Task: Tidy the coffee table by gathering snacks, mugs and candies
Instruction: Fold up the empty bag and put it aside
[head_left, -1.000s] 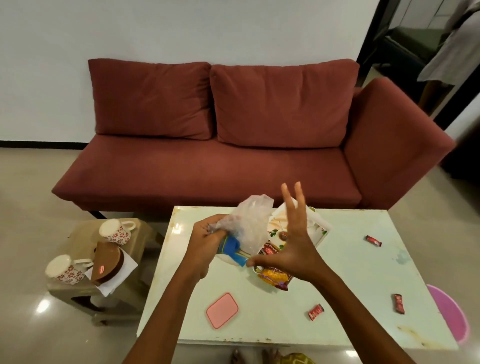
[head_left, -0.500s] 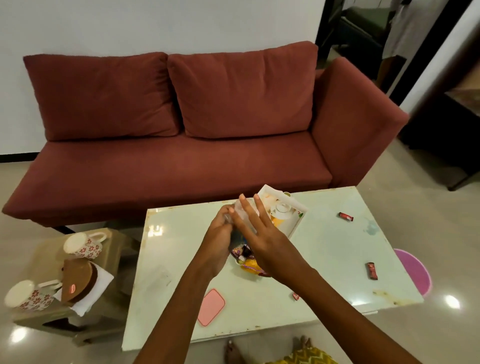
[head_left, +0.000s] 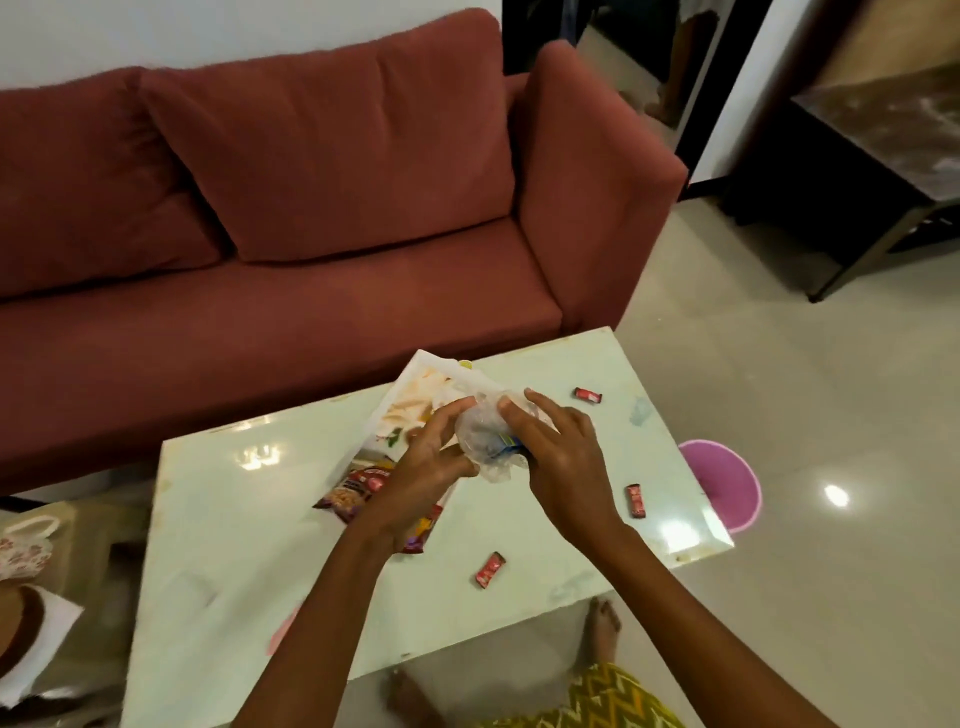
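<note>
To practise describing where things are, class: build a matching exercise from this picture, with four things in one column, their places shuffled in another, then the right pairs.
Things
1. clear plastic bag
2. pink bin
3. nearest red candy
4. back cushion

Places
A. on the floor, right of the coffee table
B. lying loose on the coffee table
C. held between the left hand and right hand
D. on the red sofa

Pairs: 1-C, 2-A, 3-B, 4-D.
</note>
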